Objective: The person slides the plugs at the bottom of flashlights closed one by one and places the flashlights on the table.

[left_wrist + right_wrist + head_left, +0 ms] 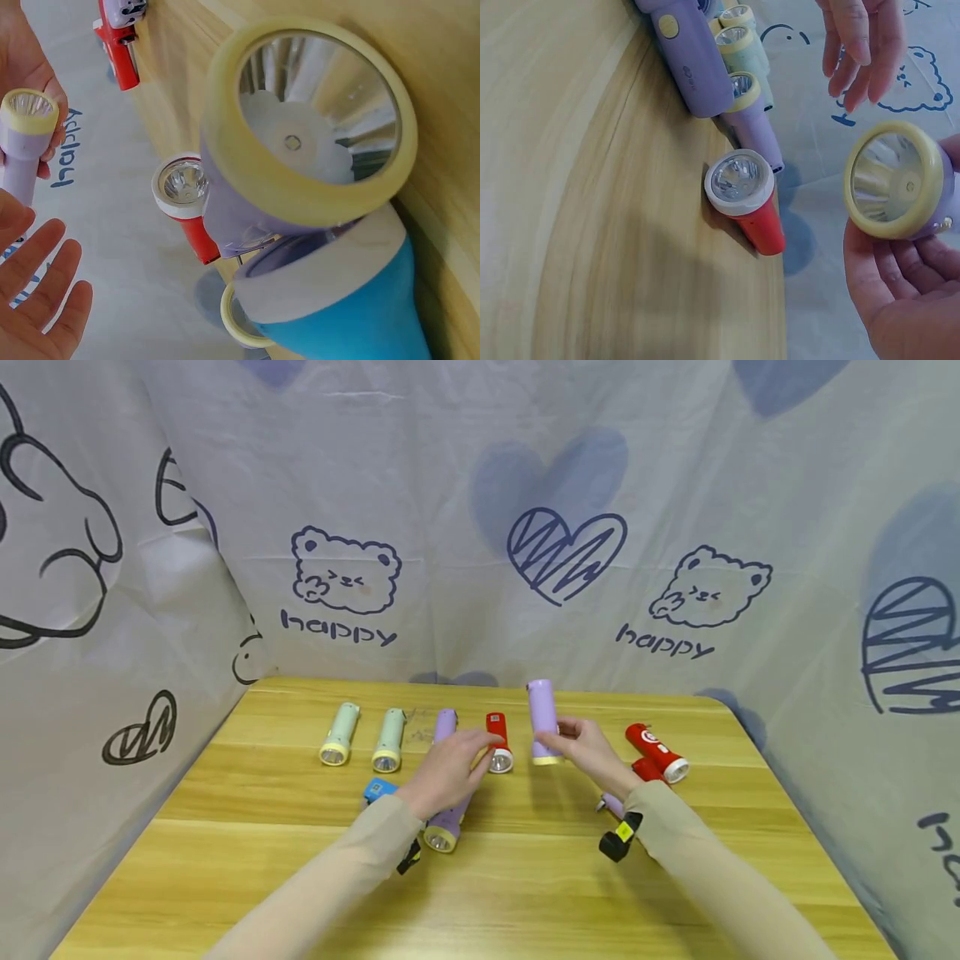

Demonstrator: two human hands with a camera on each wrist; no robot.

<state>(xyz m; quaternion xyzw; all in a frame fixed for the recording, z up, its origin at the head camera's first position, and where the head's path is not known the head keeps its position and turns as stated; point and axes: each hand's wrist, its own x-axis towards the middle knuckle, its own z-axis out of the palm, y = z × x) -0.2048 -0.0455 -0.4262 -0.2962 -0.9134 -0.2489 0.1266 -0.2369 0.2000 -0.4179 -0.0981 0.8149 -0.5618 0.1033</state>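
Note:
My right hand (pixel 588 747) holds a purple flashlight (pixel 542 706) upright above the table, its yellow-rimmed lens facing down. In the right wrist view, fingers (pixel 885 277) curl around the head of that flashlight (pixel 896 180). My left hand (pixel 450 770) hovers with relaxed, spread fingers and holds nothing; the left wrist view shows its fingers (pixel 45 277) apart. Close to its fingertips in the head view lies a red flashlight (pixel 497 735) with a white rim. Below the left hand, a purple flashlight (pixel 442 831) and a blue flashlight (pixel 378 789) are partly hidden by it.
Two pale green flashlights (pixel 388 735) and another purple flashlight (pixel 445 724) lie in the back row with the red one. At right lie a red-and-white flashlight (pixel 654 750), another red one (pixel 647 768) and a purple one (pixel 612 804) partly behind the right sleeve. Printed cloth (pixel 450 635) encloses the table.

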